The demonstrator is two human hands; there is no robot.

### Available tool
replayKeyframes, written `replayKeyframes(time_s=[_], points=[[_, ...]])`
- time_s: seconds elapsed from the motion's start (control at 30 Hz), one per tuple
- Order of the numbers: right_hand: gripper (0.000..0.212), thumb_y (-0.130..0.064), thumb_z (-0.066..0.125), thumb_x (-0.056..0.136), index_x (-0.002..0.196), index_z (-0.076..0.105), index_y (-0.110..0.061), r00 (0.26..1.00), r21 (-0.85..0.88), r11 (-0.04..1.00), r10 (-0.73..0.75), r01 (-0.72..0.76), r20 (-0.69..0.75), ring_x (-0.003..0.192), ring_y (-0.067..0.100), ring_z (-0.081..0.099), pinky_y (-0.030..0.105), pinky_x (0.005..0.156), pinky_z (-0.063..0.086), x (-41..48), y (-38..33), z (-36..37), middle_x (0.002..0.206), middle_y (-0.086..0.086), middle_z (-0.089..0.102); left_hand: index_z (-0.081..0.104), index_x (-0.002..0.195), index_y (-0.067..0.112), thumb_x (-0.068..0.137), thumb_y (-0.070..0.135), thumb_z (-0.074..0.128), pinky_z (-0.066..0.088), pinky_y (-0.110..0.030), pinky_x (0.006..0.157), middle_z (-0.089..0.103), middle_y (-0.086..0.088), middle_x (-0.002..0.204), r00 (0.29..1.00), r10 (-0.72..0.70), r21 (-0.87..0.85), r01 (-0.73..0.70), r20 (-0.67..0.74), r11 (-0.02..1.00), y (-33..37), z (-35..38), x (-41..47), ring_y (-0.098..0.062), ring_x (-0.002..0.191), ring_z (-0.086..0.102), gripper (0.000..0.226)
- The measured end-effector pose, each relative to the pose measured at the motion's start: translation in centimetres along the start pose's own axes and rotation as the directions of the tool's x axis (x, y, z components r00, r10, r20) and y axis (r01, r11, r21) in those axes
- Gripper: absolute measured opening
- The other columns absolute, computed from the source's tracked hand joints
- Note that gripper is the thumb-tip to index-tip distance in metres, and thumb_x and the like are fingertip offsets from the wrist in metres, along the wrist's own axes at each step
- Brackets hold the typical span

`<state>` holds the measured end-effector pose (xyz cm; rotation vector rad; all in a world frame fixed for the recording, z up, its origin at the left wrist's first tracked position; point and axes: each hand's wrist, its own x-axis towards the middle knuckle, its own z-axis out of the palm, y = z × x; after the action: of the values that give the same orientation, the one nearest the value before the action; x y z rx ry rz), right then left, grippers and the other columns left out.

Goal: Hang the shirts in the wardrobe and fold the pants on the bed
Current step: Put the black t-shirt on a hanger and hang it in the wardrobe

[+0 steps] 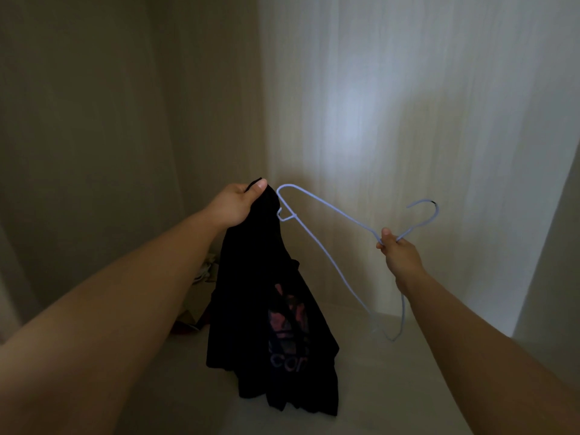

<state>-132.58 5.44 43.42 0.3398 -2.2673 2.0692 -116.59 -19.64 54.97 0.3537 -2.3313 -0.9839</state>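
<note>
A black shirt (266, 309) with a pink and red print hangs down inside the wardrobe. My left hand (238, 205) grips it at its top edge, thumb pressed on the fabric. My right hand (398, 252) pinches a pale blue wire hanger (329, 211) at the neck just below its hook. The hanger is tilted, with one shoulder end touching the shirt's top beside my left thumb and the other end hanging low to the right. The shirt's lower hem rests on the wardrobe floor (392, 372).
The pale wood-grain back wall (408, 105) and the left side wall (94, 120) of the wardrobe enclose the space. A small heap of clothes or bags (201, 296) lies in the back left corner on the floor. A vertical panel (552, 246) stands at the right.
</note>
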Motion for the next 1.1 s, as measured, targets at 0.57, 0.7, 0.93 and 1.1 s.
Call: replayKeyframes(time_s=[0.57,0.7,0.93,1.1], points=[[0.039,-0.037,0.043,0.098,0.074,0.059,-0.010,0.996,-0.029,1.000,-0.009,0.012,0.088,0.091,0.022,0.053,0.030,0.080,0.035,-0.9,-0.3,1.5,0.094,0.010,0.059,0.064,0.082,0.006,0.096,0.050,0.042,0.036,-0.023,0.055,0.054,-0.011,0.073,1.000,-0.005,0.058,0.004,0.009,0.998,0.6,-0.3,0.2,-0.019,0.066,0.052,0.051],[0.036,-0.035,0.044,0.098,0.085,0.062,-0.006,0.992,-0.045,0.997,-0.050,0.055,0.119,0.091,0.021,0.053,0.028,0.079,0.034,-1.0,-1.1,1.9,0.092,0.009,0.058,0.042,0.051,0.018,0.097,0.037,0.048,0.025,-0.013,0.037,0.034,0.005,0.045,0.992,0.115,0.161,-0.121,0.047,0.979,0.9,0.0,-0.1,-0.001,0.032,0.033,0.050],[0.039,-0.036,0.046,0.097,0.066,0.059,-0.014,0.992,-0.037,0.996,-0.075,0.079,0.098,0.095,0.023,0.056,0.028,0.080,0.032,-0.3,-2.9,1.4,0.094,0.011,0.061,0.048,0.066,0.003,0.098,0.043,0.041,0.026,-0.031,0.052,0.035,-0.007,0.056,0.971,0.161,0.392,-0.219,0.175,0.894,0.3,-1.0,-0.7,-0.020,0.053,0.037,0.052],[0.037,-0.035,0.045,0.097,0.089,0.064,-0.004,0.993,-0.066,0.995,-0.074,0.080,0.089,0.105,0.031,0.058,0.028,0.081,0.035,-0.1,-4.1,1.4,0.107,0.020,0.064,0.055,0.068,0.006,0.098,0.047,0.035,0.028,-0.034,0.055,0.050,-0.015,0.061,0.947,0.277,0.545,-0.321,0.163,0.775,1.3,-0.8,-0.9,-0.028,0.061,0.046,0.055]])
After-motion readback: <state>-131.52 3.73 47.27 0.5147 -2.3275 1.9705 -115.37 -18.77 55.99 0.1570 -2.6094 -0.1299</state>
